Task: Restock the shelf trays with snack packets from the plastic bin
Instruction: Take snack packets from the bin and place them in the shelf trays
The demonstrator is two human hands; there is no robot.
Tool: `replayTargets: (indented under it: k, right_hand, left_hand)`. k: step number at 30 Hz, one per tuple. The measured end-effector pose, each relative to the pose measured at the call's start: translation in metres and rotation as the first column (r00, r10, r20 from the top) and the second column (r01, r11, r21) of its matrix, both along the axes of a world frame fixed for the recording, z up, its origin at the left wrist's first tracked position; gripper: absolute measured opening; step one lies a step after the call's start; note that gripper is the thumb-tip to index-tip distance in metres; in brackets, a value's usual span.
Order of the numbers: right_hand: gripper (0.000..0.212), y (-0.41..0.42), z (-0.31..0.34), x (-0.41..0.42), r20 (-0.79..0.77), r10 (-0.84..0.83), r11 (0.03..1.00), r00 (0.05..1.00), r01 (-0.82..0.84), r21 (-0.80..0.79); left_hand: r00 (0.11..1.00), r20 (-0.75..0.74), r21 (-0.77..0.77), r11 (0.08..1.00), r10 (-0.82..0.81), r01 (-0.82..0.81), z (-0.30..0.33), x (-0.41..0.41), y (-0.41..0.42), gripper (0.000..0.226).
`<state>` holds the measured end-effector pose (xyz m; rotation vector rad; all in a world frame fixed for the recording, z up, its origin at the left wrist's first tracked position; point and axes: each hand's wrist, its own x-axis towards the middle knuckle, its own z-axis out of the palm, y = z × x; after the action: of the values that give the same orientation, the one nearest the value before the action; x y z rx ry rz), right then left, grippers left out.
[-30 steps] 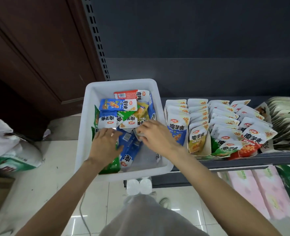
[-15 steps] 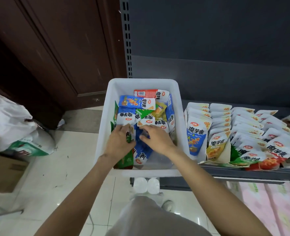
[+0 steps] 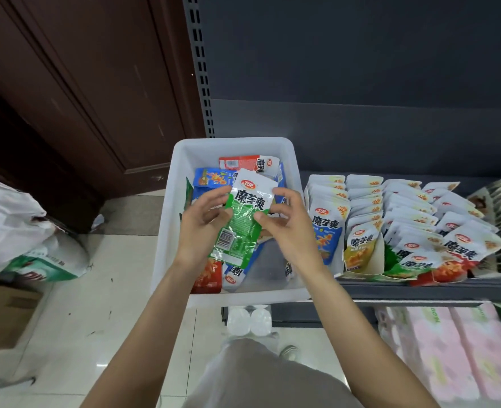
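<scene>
A person's two hands hold a green-and-white snack packet point(image 3: 241, 219) above the white plastic bin point(image 3: 166, 231), which sits at the left end of the shelf point(image 3: 420, 291). The left hand point(image 3: 202, 228) grips the packet's left edge, its fingers point(image 3: 213, 198) curled round the foil near the barcode. The right hand point(image 3: 287, 228) pinches the opposite edge, thumb against the clear green panel and fingers curved behind the white top. The packet is tilted, its white end pointing toward the bin's far wall.

Inside the bin lie more packets: a red one point(image 3: 249, 164) against the far wall, a blue one point(image 3: 213, 179) just beneath the held packet's top, and an orange-red one point(image 3: 208, 275) near the front wall under the left wrist.

Right of the bin, the shelf trays point(image 3: 364, 265) carry upright rows of similar packets, with a blue-fronted packet point(image 3: 324, 234) nearest the bin and a yellow one point(image 3: 359, 250) beside it. Below the shelf, pink-wrapped packs point(image 3: 449, 348) are stacked. Left of the bin, white plastic bags point(image 3: 16, 231) rest on the tiled floor point(image 3: 96, 304) beside a cardboard box point(image 3: 1, 316), with a dark wooden door point(image 3: 81, 83) behind them.
</scene>
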<state>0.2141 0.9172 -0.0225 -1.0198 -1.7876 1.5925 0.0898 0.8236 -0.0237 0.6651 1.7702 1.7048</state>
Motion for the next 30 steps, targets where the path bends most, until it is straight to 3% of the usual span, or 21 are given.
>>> replayTargets:
  k: [3,5,6,9,11,14,17,19,20,24,26,30]
  right_hand:
    - [0.039,0.002,0.006,0.011,0.067,-0.054,0.985,0.996,0.043,0.167]
    - [0.027,0.005,0.014,0.025,0.080,-0.083,0.975,0.993,0.064,0.212]
    - [0.027,0.006,0.021,0.034,0.043,-0.099,0.984,0.994,0.092,0.150]
    - [0.048,0.014,0.047,0.068,-0.115,-0.214,0.970,0.970,0.197,-0.139]
    - [0.038,0.022,0.059,0.095,-0.144,-0.303,0.949,0.942,0.283,-0.141]
    - [0.021,0.032,0.065,0.141,-0.150,-0.417,0.906,0.896,0.423,0.013]
    - [0.019,0.032,0.066,0.193,-0.150,-0.491,0.843,0.858,0.512,0.168]
    - [0.017,0.029,0.067,0.227,-0.137,-0.539,0.793,0.831,0.556,0.251]
    - [0.017,0.027,0.066,0.243,-0.117,-0.565,0.766,0.817,0.572,0.294]
    - [0.021,0.027,0.051,0.288,0.029,-0.606,0.705,0.795,0.519,0.484]
    - [0.016,0.030,0.046,0.296,0.106,-0.583,0.722,0.806,0.453,0.524]
    - [0.006,0.046,0.036,0.297,0.201,-0.498,0.763,0.844,0.315,0.565]
  left_hand:
    - [0.998,-0.060,0.001,1.000,-0.029,0.029,0.003,0.014,0.007,0.039]
    - [0.950,-0.309,0.005,0.999,-0.045,0.049,0.011,0.027,0.014,0.037]
    - [0.897,-0.438,0.037,0.995,-0.066,0.091,0.015,0.036,0.018,0.037]
    - [0.587,-0.804,0.126,0.937,-0.097,0.327,0.021,0.062,0.034,0.031]
    - [0.402,-0.912,0.129,0.880,-0.075,0.457,0.021,0.081,0.048,0.028]
    - [0.286,-0.955,0.113,0.791,-0.081,0.601,0.022,0.112,0.067,0.023]
    - [0.367,-0.919,0.138,0.753,-0.145,0.644,0.021,0.140,0.083,0.022]
    - [0.440,-0.872,0.110,0.791,-0.214,0.602,0.017,0.151,0.094,0.023]
    - [0.435,-0.857,0.038,0.809,-0.275,0.586,0.012,0.155,0.100,0.027]
    - [0.221,-0.864,-0.294,0.808,-0.453,0.511,-0.012,0.177,0.125,0.045]
    - [0.148,-0.871,-0.353,0.807,-0.468,0.473,-0.019,0.188,0.136,0.042]
    - [0.089,-0.905,-0.346,0.842,-0.416,0.414,-0.024,0.195,0.157,0.025]
